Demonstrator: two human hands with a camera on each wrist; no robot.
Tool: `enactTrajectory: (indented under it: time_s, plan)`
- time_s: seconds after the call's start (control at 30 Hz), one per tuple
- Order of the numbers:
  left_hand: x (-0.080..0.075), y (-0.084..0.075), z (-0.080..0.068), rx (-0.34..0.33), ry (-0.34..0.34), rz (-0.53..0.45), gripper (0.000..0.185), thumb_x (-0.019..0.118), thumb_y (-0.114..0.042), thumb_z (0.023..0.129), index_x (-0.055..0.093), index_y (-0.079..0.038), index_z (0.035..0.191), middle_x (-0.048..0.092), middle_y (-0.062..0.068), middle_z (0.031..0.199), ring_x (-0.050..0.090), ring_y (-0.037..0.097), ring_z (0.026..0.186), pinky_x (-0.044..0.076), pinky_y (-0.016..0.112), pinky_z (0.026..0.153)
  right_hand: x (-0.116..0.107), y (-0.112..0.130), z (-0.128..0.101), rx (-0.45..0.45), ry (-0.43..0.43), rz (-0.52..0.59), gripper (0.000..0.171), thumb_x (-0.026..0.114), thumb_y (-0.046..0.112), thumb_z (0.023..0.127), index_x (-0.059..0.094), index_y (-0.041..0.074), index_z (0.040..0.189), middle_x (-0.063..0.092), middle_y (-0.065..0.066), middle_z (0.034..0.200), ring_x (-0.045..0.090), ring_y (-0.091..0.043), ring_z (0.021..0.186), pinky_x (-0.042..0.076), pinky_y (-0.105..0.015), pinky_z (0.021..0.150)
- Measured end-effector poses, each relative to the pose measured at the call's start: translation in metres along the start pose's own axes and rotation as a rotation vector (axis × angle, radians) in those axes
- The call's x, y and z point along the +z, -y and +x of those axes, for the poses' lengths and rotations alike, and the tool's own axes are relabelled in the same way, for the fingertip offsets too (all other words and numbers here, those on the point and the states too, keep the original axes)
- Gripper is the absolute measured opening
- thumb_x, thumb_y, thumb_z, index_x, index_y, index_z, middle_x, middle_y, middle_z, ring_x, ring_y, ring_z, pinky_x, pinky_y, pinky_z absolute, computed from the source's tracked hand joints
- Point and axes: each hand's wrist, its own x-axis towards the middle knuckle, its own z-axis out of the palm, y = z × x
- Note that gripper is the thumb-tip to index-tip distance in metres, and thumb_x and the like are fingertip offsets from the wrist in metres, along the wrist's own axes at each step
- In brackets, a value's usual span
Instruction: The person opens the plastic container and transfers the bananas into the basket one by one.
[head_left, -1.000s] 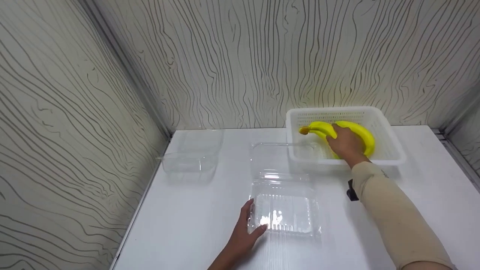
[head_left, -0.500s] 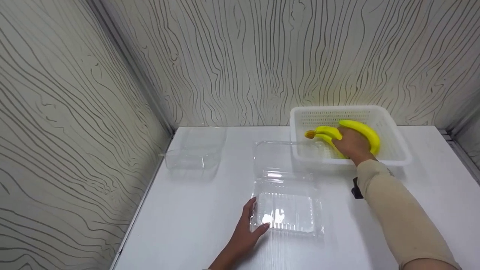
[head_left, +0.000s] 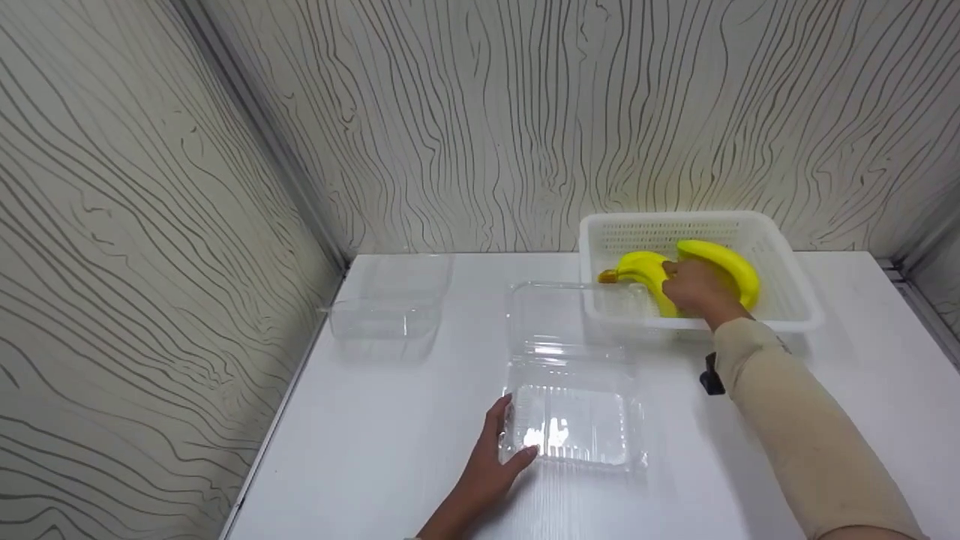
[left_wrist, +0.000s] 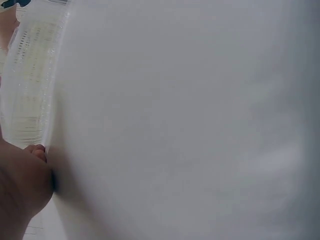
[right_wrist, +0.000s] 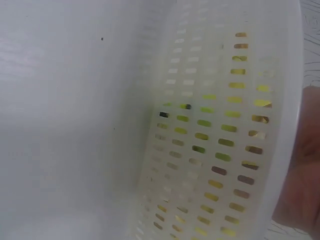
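In the head view my left hand point(head_left: 487, 465) holds the near left corner of an open clear plastic clamshell container point(head_left: 574, 424), thumb at the front rim and fingers along the side. The left wrist view shows this hand point(left_wrist: 25, 180) against the container's ribbed wall point(left_wrist: 32, 75). My right hand point(head_left: 701, 286) reaches into a white perforated basket point(head_left: 690, 324), between a yellow banana bunch point(head_left: 641, 268) with a brown stem and another curved banana point(head_left: 724, 260). Its fingers touch the bunch; the fingertips are hidden, so I cannot tell their grip.
A second clear open container point(head_left: 382, 319) stands at the table's left back. The first container's raised lid point(head_left: 570, 315) overlaps the basket's left corner in the head view. Wood-patterned panels point(head_left: 487, 127) rise behind and beside the white table point(head_left: 375, 450).
The banana bunch in the basket has shifted, its stem now further left and lower, while my right fingers have moved at its edge. My left hand stays at the container.
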Motion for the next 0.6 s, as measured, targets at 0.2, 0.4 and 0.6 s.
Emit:
enactTrajectory:
  time_s: [0.2, 0.4, 0.6]
  plan:
    - [0.0014, -0.0015, 0.0006, -0.008, -0.013, 0.010, 0.090, 0.070, -0.049, 0.097, 0.020, -0.030, 0.170, 0.028, 0.020, 0.177, 0.034, 0.050, 0.160, 0.030, 0.075, 0.126, 0.0004, -0.0003, 0.0030, -0.063, 0.049, -0.094, 0.066, 0.050, 0.029, 0.112, 0.027, 0.003, 0.167, 0.058, -0.017, 0.106, 0.056, -0.020, 0.075, 0.050, -0.029, 0.070]
    - [0.0000, -0.0020, -0.0007, 0.007, -0.013, 0.004, 0.090, 0.071, -0.048, 0.097, 0.021, -0.028, 0.169, 0.029, 0.022, 0.176, 0.036, 0.051, 0.159, 0.033, 0.074, 0.125, 0.0004, -0.0034, 0.0012, -0.069, 0.071, -0.098, 0.066, 0.049, 0.031, 0.113, 0.024, 0.004, 0.168, 0.059, -0.019, 0.114, 0.054, -0.019, 0.075, 0.050, -0.029, 0.072]
    - [-0.0027, -0.0008, -0.0025, 0.030, -0.010, -0.005, 0.089, 0.070, -0.048, 0.098, 0.020, -0.027, 0.169, 0.027, 0.024, 0.176, 0.035, 0.052, 0.158, 0.034, 0.074, 0.124, 0.0043, 0.0022, 0.0022, -0.042, 0.066, -0.067, 0.064, 0.049, 0.030, 0.113, 0.026, 0.002, 0.167, 0.054, -0.013, 0.102, 0.055, -0.020, 0.078, 0.050, -0.031, 0.076]
